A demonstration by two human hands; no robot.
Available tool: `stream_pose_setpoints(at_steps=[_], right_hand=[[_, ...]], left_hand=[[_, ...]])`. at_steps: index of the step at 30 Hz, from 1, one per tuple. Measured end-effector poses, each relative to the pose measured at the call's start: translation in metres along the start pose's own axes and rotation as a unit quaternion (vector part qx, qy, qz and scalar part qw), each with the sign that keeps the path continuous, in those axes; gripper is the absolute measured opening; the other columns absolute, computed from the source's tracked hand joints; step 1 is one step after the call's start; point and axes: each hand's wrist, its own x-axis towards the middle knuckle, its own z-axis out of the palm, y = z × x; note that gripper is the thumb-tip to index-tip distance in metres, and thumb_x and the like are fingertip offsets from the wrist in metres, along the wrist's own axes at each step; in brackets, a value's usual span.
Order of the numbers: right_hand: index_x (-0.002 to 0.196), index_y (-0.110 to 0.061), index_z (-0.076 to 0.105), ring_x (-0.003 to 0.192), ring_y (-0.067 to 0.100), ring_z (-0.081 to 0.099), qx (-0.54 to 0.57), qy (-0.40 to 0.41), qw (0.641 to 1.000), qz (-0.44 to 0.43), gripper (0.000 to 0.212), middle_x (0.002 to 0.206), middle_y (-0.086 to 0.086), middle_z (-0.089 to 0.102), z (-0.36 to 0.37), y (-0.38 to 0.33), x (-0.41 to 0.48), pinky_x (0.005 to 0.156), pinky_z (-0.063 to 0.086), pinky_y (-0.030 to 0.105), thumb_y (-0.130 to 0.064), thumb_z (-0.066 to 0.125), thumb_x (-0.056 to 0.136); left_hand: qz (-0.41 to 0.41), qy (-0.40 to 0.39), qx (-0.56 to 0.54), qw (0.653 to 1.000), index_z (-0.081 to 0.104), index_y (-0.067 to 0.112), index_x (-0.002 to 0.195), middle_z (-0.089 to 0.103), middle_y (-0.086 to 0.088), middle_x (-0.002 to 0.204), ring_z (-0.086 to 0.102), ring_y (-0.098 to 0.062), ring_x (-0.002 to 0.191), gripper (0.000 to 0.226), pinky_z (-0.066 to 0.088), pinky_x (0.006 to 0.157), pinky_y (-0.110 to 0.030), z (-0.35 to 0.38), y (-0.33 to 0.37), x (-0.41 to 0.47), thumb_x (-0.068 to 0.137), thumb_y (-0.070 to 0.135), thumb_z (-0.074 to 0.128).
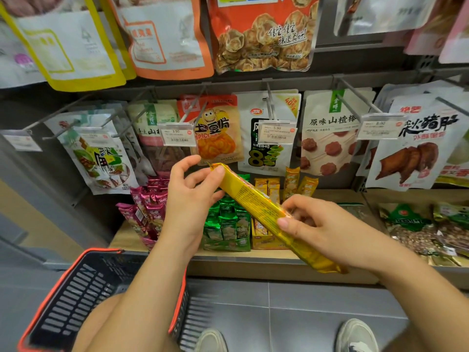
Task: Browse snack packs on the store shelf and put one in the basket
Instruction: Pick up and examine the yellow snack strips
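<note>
Diagonally the yellow snack pack (pixel 253 199) points up-left, left hand (pixel 187 199) pinching its tip, right hand (pixel 327 224) mid-length.

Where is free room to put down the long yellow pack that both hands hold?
The basket, at the lower left, shows nothing inside. The wooden shelf is bare left of the pink packs. The pink packs, green packs and yellow boxes stand crowded together.

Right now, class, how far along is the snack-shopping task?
Done: one yellow pack is off the shelf. In hand: the left hand and right hand hold it for a look. Left: putting it into the basket, where no pack shows.
</note>
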Motion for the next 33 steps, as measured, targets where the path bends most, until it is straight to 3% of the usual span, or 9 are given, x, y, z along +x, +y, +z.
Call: stream_pose_setpoints(at_steps=[3,5,7,16,19,22,25,28,33], right_hand=[[0.112,-0.029,0.058,0.088,0.008,0.062,0.031,-0.014,0.999,-0.005,0.030,0.096,-0.007,0.066,0.007,0.000,0.001,0.082,0.053,0.039,-0.049,0.051,0.091],[0.111,-0.028,0.059,0.087,0.011,0.063,0.057,-0.015,0.998,-0.009,0.027,0.095,-0.005,0.066,0.011,-0.002,0.002,0.082,0.053,0.041,-0.046,0.054,0.091],[0.110,-0.023,0.060,0.088,0.016,0.063,0.071,-0.005,0.997,-0.010,0.027,0.095,0.001,0.066,0.014,-0.005,0.005,0.083,0.052,0.045,-0.043,0.057,0.091],[0.103,-0.019,0.068,0.087,0.031,0.067,0.142,0.069,0.987,0.004,0.025,0.092,0.013,0.071,0.019,-0.006,0.012,0.080,0.054,0.052,-0.040,0.060,0.091],[0.106,-0.025,0.071,0.084,0.019,0.066,0.197,0.027,0.979,0.045,0.028,0.101,0.017,0.069,0.014,-0.002,0.013,0.078,0.057,0.035,-0.044,0.063,0.087],[0.113,-0.030,0.068,0.099,0.009,0.068,0.309,-0.022,0.947,0.081,0.040,0.106,-0.001,0.073,0.009,-0.002,0.013,0.091,0.054,0.038,-0.054,0.060,0.082],[0.105,-0.017,0.071,0.099,0.020,0.070,0.334,0.025,0.939,0.080,0.032,0.103,0.005,0.074,0.010,-0.004,0.017,0.092,0.055,0.045,-0.041,0.066,0.085],[0.096,-0.005,0.070,0.088,0.036,0.070,0.388,0.110,0.911,0.086,0.024,0.092,0.019,0.070,0.012,-0.002,0.019,0.081,0.060,0.046,-0.027,0.069,0.087],[0.082,-0.015,0.067,0.060,0.013,0.064,0.476,0.238,0.839,0.111,0.012,0.065,-0.001,0.064,-0.001,0.010,0.020,0.055,0.054,0.028,-0.025,0.070,0.087]], left_hand=[[-0.031,-0.009,-0.005,0.999,0.060,0.022,0.117,0.074,0.005,0.090,0.070,-0.007,0.090,0.033,0.054,0.073,-0.028,0.001,-0.001,0.000,0.086,0.026,0.070],[-0.048,-0.050,-0.022,0.997,0.073,0.027,0.093,0.071,0.007,0.079,0.068,-0.006,0.080,0.010,0.053,0.070,-0.027,0.005,0.000,-0.002,0.091,0.026,0.063],[-0.049,-0.085,-0.029,0.995,0.075,0.028,0.080,0.070,0.006,0.076,0.068,-0.008,0.077,0.018,0.055,0.066,-0.027,0.011,-0.001,-0.005,0.091,0.020,0.063],[-0.128,-0.175,-0.004,0.976,0.066,0.008,0.096,0.075,-0.006,0.090,0.072,-0.019,0.086,0.012,0.056,0.070,-0.026,0.029,-0.020,-0.022,0.085,0.007,0.069],[-0.131,-0.197,0.029,0.971,0.067,0.010,0.097,0.076,-0.008,0.093,0.072,-0.021,0.089,0.013,0.056,0.072,-0.026,0.027,-0.021,-0.022,0.084,0.008,0.071],[-0.107,-0.259,0.110,0.954,0.073,0.020,0.089,0.076,-0.005,0.090,0.072,-0.017,0.085,0.017,0.055,0.069,-0.022,0.026,-0.021,-0.022,0.077,0.009,0.075],[-0.110,-0.343,0.187,0.914,0.075,0.019,0.090,0.076,-0.002,0.090,0.071,-0.013,0.083,0.021,0.054,0.072,-0.022,0.030,-0.025,-0.031,0.069,0.017,0.076],[-0.125,-0.328,0.161,0.922,0.075,0.018,0.091,0.075,0.000,0.088,0.070,-0.010,0.078,0.023,0.053,0.069,-0.021,0.037,-0.030,-0.036,0.069,0.019,0.074],[-0.164,-0.293,0.123,0.934,0.072,0.018,0.095,0.074,-0.001,0.085,0.068,-0.009,0.071,0.018,0.052,0.063,-0.020,0.045,-0.039,-0.039,0.082,0.006,0.072]])
